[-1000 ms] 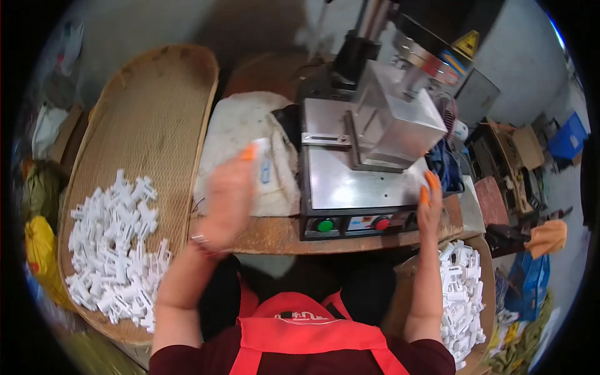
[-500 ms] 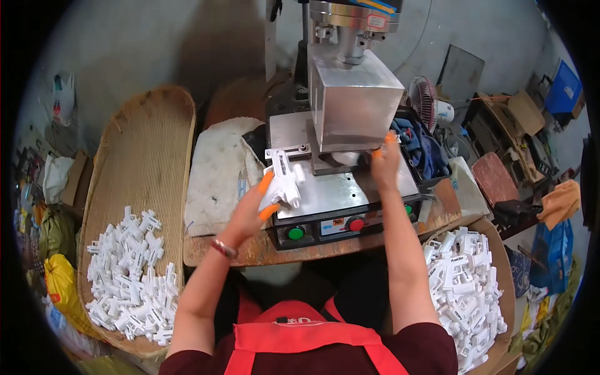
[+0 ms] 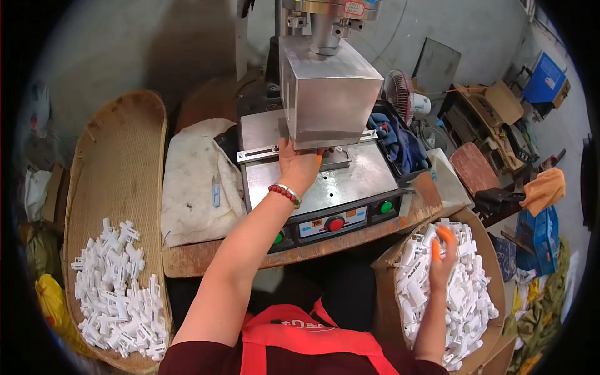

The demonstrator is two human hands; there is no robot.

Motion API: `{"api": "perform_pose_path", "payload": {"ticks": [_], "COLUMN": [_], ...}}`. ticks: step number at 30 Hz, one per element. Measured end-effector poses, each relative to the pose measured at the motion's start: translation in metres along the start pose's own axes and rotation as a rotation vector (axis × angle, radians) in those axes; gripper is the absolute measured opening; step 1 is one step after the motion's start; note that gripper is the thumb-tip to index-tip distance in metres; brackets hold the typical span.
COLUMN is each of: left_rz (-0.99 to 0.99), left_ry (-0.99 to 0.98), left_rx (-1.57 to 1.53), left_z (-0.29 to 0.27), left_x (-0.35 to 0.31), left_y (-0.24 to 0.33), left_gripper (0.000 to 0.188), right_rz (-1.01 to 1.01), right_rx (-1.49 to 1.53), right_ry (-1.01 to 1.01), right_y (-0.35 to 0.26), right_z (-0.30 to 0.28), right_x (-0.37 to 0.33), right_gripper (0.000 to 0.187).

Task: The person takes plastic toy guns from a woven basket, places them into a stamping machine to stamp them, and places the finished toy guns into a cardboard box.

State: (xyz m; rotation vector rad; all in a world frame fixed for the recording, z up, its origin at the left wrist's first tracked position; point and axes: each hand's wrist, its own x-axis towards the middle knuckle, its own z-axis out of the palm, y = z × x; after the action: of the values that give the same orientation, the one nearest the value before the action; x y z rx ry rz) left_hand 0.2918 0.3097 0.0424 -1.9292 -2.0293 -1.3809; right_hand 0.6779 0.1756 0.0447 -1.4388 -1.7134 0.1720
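My left hand (image 3: 299, 167) reaches under the square metal block (image 3: 331, 103) of a bench press, over the steel bed (image 3: 265, 187). Its fingers are mostly hidden beneath the block, so whatever they hold cannot be made out. An orange finger cover shows at that hand's right side. My right hand (image 3: 442, 265) is over a cardboard box (image 3: 500, 262) heaped with white plastic gun-shaped parts (image 3: 415, 290). Orange covers sit on its thumb and finger, which are curved and apart, with no part visibly gripped.
A long woven basket (image 3: 115, 169) at left holds more white parts (image 3: 115, 294). Between it and the press, a light-blue cutter knife (image 3: 216, 192) lies on a pale cloth pad (image 3: 194, 169). Round buttons (image 3: 335, 224) line the press front. A black bin of blue cloth (image 3: 406, 147) and a fan (image 3: 400, 94) stand right.
My left hand, which held a white gun-shaped part at the bed's left, has gone under the block. My right hand has moved from the block's right side down to the box. The view has shifted.
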Motion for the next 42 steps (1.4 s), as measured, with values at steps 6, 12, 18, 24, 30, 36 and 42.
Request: {"api": "perform_pose_path", "payload": {"ticks": [6, 12, 18, 24, 30, 36, 42], "left_rz": [0.264, 0.443, -0.293, -0.606, -0.647, -0.110, 0.113], "left_ry": [-0.275, -0.268, 0.176, -0.211, -0.206, 0.405, 0.380], "left_rx": [0.249, 0.315, 0.094, 1.064, 0.809, 0.365, 0.245], "left_z": [-0.128, -0.131, -0.279, -0.372, -0.391, -0.351, -0.157], "left_x": [-0.082, -0.151, -0.204, -0.347, -0.358, -0.144, -0.091], "left_y": [0.005, -0.049, -0.197, -0.409, -0.416, -0.172, -0.032], "left_gripper": [0.060, 0.080, 0.023, 0.019, 0.016, 0.033, 0.040], "right_rz": [0.003, 0.114, 0.199, 0.338, 0.294, -0.163, -0.518], "right_rx": [0.236, 0.250, 0.142, 0.340, 0.268, 0.137, 0.343], "right_ry": [-0.397, -0.443, -0.308, -0.468, -0.308, -0.061, -0.188], "right_y": [0.033, 0.083, 0.070, 0.073, 0.062, -0.030, -0.103], "right_z": [0.111, 0.136, 0.124, 0.130, 0.129, 0.150, 0.217], "right_x": [0.059, 0.076, 0.056, 0.073, 0.065, 0.094, 0.141], "right_gripper": [0.069, 0.068, 0.066, 0.065, 0.061, 0.040, 0.027]}}
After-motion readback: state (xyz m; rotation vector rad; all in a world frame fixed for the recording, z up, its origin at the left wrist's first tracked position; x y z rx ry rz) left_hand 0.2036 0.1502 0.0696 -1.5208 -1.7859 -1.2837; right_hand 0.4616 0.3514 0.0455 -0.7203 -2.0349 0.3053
